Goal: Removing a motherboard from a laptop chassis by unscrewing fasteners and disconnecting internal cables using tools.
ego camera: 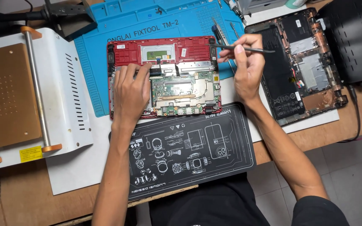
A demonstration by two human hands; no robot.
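A brown wooden desk [21,196] stands over a floor of pale grey square tiles [352,167], all evenly lit, with soft shadows beneath the desk's edge.

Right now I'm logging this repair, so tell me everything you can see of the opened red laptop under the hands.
The opened red laptop lies flat, cover off, on a blue silicone work mat. Its red plastic shell frames a green circuit board, a copper heat pipe and silver metal shielding. The left hand rests on its left part; the right hand holds a thin dark metal tool beside its right edge.

Bright, even overhead light, soft shadows, sharp focus (slight wide-angle bending at the edges)
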